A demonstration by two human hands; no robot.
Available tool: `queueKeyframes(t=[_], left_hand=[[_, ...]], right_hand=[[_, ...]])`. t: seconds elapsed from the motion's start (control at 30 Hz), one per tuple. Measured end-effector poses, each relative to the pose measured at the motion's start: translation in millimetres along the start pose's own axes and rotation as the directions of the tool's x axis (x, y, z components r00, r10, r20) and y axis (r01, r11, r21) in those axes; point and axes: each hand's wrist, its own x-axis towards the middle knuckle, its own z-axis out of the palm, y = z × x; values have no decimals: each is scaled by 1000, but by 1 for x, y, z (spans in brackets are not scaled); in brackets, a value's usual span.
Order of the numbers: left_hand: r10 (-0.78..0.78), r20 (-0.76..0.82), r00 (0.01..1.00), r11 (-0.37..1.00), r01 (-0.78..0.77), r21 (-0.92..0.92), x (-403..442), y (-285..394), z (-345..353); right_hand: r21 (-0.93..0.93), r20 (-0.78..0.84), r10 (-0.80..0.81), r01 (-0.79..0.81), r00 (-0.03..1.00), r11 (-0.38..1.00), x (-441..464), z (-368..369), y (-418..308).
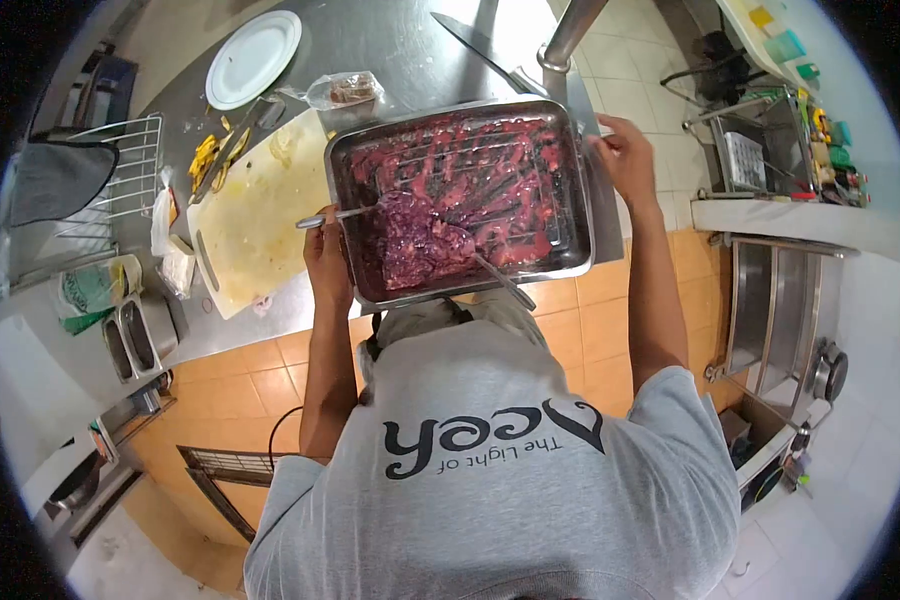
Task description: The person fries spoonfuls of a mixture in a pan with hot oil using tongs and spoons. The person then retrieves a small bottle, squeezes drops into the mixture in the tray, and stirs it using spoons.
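A deep metal roasting pan (582,235) lies across the front edge of the steel table. Purple-red mash (420,240) is heaped in its near left part, with smears over the rest. My left hand (327,265) is closed on the pan's left side. Just above those fingers, a metal utensil handle (320,219) sticks out over the left rim. A second metal utensil (508,281) leans over the near rim, its tip in the mash. My right hand (627,165) is at the right rim, fingers curled against it; their undersides are hidden.
Left of the pan lies a stained cutting board (255,220) with yellow peels (206,155) beside it. Farther back are a white plate (254,60), a plastic bag with brown pieces (345,91) and a large knife (480,45). A metal post (570,35) rises behind the pan.
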Motion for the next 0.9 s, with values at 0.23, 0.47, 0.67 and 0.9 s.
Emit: queueKeyframes(t=[0.23,0.47,0.67,0.9], left_hand=[[388,267,882,763,-470,444,13,51,-6],[448,491,747,716,-628,303,72,56,-5],[309,525,793,788,-522,325,93,44,1],[183,552,813,801,-449,395,102,41,5]], right_hand=[[-291,405,-45,175,913,941,-116,6,-142],[-551,181,73,40,981,834,-142,33,-165],[-311,255,74,9,964,950,-107,53,-180],[-186,422,-91,184,902,965,-93,91,-154]])
